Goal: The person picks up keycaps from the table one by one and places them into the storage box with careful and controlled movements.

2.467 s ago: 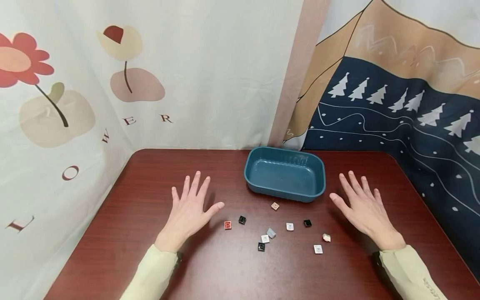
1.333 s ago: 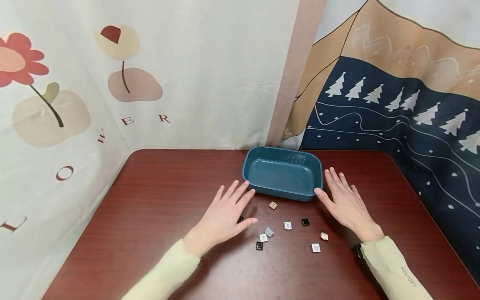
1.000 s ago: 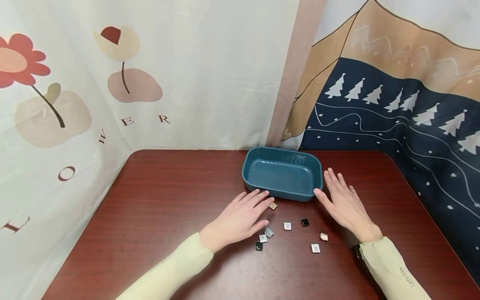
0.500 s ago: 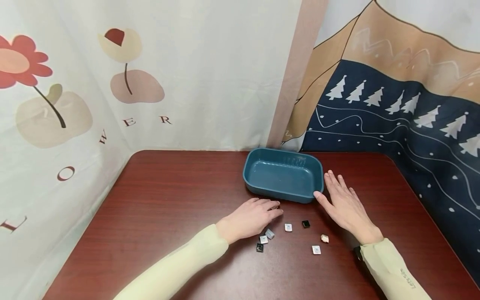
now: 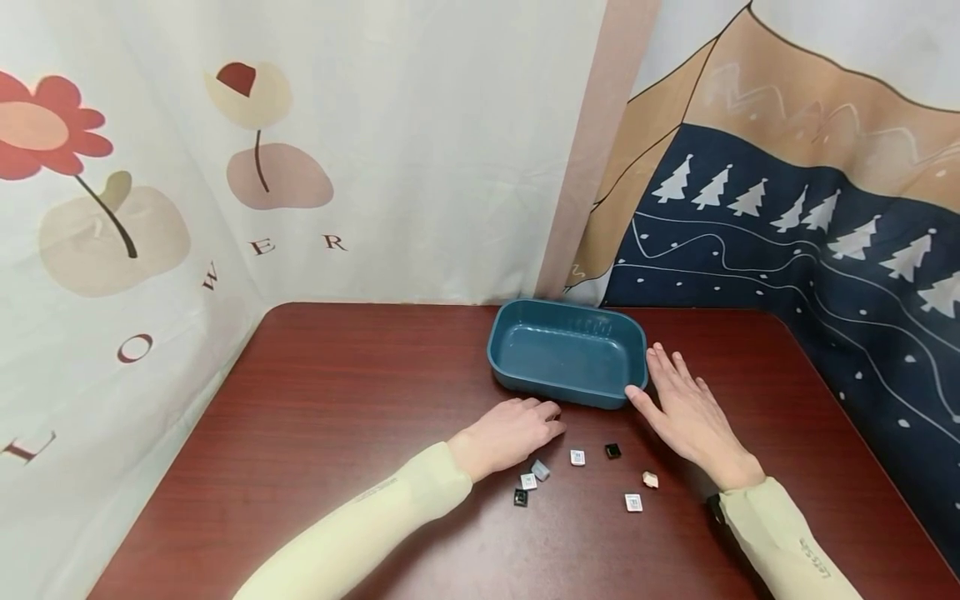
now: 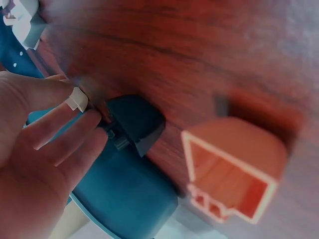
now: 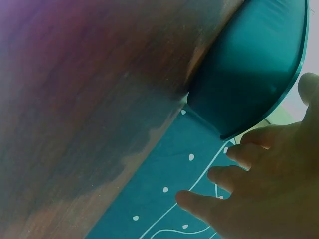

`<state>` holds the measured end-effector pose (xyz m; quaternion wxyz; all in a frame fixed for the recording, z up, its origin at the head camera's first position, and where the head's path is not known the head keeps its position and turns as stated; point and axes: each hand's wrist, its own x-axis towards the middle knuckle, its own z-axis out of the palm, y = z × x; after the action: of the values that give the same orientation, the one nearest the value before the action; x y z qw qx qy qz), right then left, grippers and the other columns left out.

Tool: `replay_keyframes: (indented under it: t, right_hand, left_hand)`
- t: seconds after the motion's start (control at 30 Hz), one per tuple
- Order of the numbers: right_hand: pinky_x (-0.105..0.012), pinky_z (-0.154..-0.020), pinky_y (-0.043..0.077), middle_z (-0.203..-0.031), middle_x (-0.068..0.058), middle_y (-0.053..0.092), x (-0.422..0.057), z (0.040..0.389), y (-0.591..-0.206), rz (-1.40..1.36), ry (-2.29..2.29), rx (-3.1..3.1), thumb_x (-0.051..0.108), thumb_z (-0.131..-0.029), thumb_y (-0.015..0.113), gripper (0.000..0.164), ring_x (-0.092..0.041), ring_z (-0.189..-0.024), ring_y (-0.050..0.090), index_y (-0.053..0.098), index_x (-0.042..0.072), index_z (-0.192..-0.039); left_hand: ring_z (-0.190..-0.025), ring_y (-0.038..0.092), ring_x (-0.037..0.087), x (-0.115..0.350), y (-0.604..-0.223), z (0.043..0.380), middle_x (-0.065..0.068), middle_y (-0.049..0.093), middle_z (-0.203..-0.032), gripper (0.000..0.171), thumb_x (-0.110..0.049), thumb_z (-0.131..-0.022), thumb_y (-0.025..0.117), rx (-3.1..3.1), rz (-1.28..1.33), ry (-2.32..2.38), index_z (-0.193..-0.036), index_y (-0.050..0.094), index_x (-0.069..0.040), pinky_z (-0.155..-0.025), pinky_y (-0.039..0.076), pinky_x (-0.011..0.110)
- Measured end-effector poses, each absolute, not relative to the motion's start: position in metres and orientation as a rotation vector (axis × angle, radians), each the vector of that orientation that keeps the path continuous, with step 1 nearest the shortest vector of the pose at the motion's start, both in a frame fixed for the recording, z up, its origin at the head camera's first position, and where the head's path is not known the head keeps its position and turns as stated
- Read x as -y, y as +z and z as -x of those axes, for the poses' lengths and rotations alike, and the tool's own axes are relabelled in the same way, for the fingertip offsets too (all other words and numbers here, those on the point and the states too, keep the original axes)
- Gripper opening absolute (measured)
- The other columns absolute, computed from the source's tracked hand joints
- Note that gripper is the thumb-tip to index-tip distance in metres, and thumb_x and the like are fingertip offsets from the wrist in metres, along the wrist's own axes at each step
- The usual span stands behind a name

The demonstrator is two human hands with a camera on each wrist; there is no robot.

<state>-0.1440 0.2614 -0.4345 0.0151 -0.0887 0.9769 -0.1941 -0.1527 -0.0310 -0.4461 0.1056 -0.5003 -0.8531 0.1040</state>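
In front of the blue tray (image 5: 566, 392), my left hand (image 5: 513, 429) pinches a beige keycap (image 6: 77, 99) between thumb and fingertips, as the left wrist view shows. The hand hides that keycap in the head view. A black keycap (image 6: 137, 119) and an orange-red keycap (image 6: 229, 169) lie close by the left hand, both hidden from the head view by the hand and arm. My right hand (image 5: 693, 417) has its fingers extended along the tray's right side, the thumb at the front right corner of the rim. It holds nothing.
Loose keycaps lie on the dark red table (image 5: 337, 375): a grey one (image 5: 540, 470), white ones such as this white keycap (image 5: 577, 457), a black square keycap (image 5: 612, 451) and a cream keycap (image 5: 650, 480). A printed curtain (image 5: 420, 167) hangs behind the table.
My left hand has moved right across the table to the front of the tray, and its fingers have closed on the beige keycap. My right hand has moved left to the tray's side.
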Motion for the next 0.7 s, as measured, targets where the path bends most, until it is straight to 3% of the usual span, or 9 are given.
replay_keyframes:
  t: [0.2, 0.47, 0.7]
  right_hand:
    - [-0.076, -0.113, 0.016, -0.169, -0.025, 0.016, -0.261, 0.144, -0.434, 0.288, -0.603, -3.045, 0.06, -0.105, 0.043, 0.089, -0.05, -0.154, 0.011, 0.018, -0.002, -0.164]
    - [-0.077, -0.112, 0.017, -0.169, -0.025, 0.017, -0.26, 0.144, -0.434, 0.302, -0.602, -3.045, 0.059, -0.105, 0.044, 0.088, -0.051, -0.154, 0.013, 0.019, -0.002, -0.163]
    - [-0.077, -0.112, 0.018, -0.169, -0.025, 0.017, -0.26, 0.145, -0.434, 0.315, -0.598, -3.042, 0.058, -0.105, 0.045, 0.087, -0.051, -0.153, 0.013, 0.02, -0.003, -0.163]
  left_hand:
    - [-0.09, 0.065, 0.013, 0.03, -0.446, 0.154, -0.004, 0.066, -0.1, 0.019, -0.011, -0.096, 0.073, 2.494, 1.468, 0.325, -0.108, 0.079, -0.024, -0.079, 0.054, 0.024]
    - [-0.085, 0.064, 0.015, 0.033, -0.444, 0.153, -0.002, 0.065, -0.094, 0.017, -0.008, -0.093, 0.073, 2.467, 1.447, 0.334, -0.097, 0.079, -0.023, -0.076, 0.053, 0.023]
    - [-0.088, 0.063, 0.015, 0.037, -0.431, 0.15, -0.001, 0.065, -0.099, 0.018, -0.006, -0.095, 0.072, 2.488, 1.426, 0.277, -0.104, 0.079, -0.02, -0.083, 0.053, 0.023]
